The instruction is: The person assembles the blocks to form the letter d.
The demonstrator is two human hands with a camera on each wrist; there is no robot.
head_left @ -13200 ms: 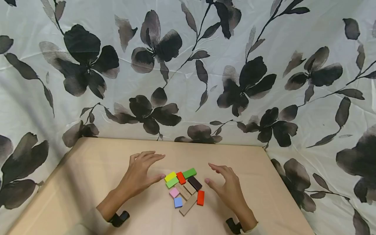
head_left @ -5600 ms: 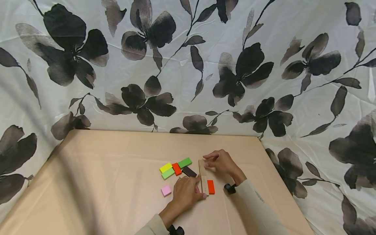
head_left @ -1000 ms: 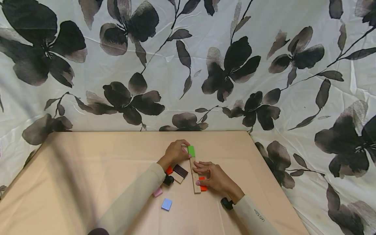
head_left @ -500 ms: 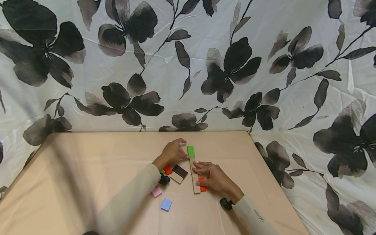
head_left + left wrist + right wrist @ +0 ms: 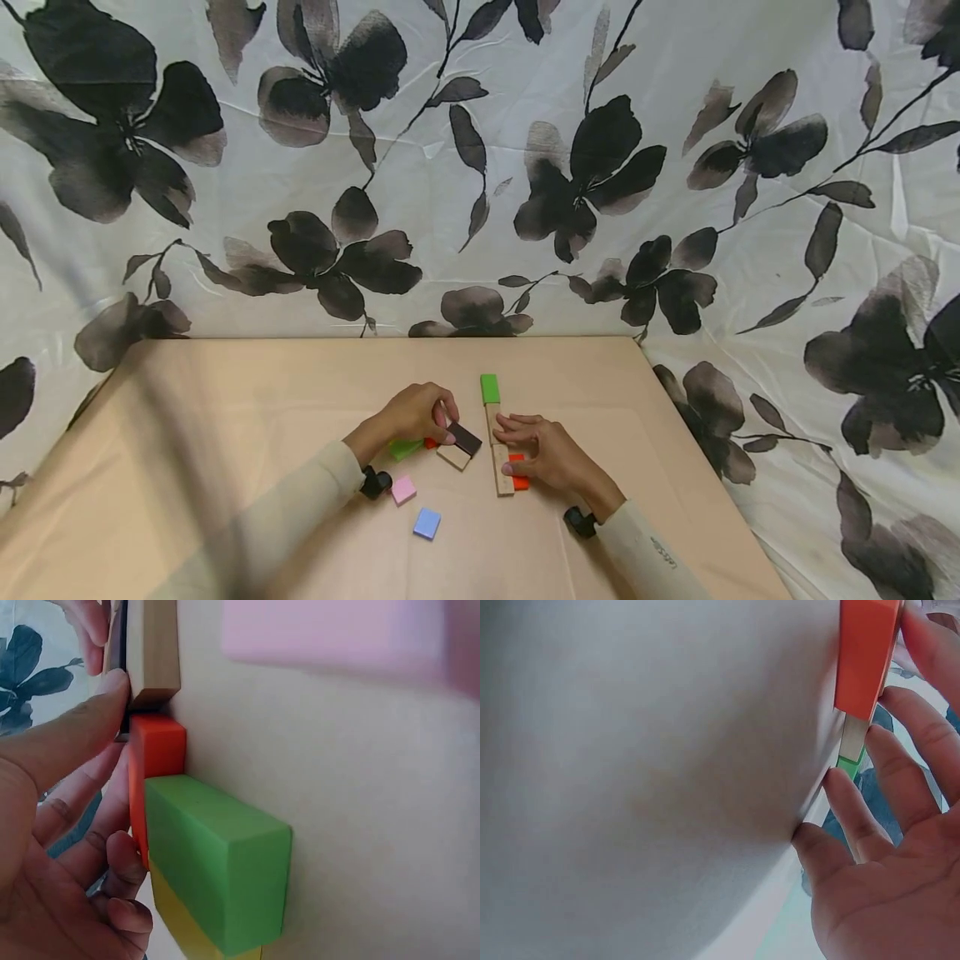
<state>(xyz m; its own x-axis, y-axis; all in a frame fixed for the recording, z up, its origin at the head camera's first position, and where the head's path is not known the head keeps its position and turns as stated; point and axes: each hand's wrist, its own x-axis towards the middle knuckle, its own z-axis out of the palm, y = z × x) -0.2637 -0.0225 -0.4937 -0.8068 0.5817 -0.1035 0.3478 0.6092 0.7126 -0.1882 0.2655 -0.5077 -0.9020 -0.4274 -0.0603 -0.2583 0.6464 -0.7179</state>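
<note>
My left hand [image 5: 418,412] is at the near-left end of a dark brown block [image 5: 467,440], thumb on one side and fingertips on the other, pinching it. That block lies against a plain wooden block [image 5: 453,457]. Beside them, partly behind the hand, are a red block [image 5: 161,746], a green block [image 5: 217,847] and a yellow block [image 5: 176,922]. My right hand [image 5: 551,450] rests along a line of two wooden blocks [image 5: 502,479], its fingers loosely extended and its thumb over a red block [image 5: 520,483] lying against the line's right side. Another green block [image 5: 490,388] caps the far end.
A pink block [image 5: 403,490] and a blue block [image 5: 427,524] lie apart on the beige tabletop [image 5: 300,400], on the near side. Behind the table's far edge hangs a white cloth [image 5: 450,275] with dark flowers.
My left hand has left the green block at the far end of the wooden line and come back toward me to the dark brown block. The right hand has stayed in place.
</note>
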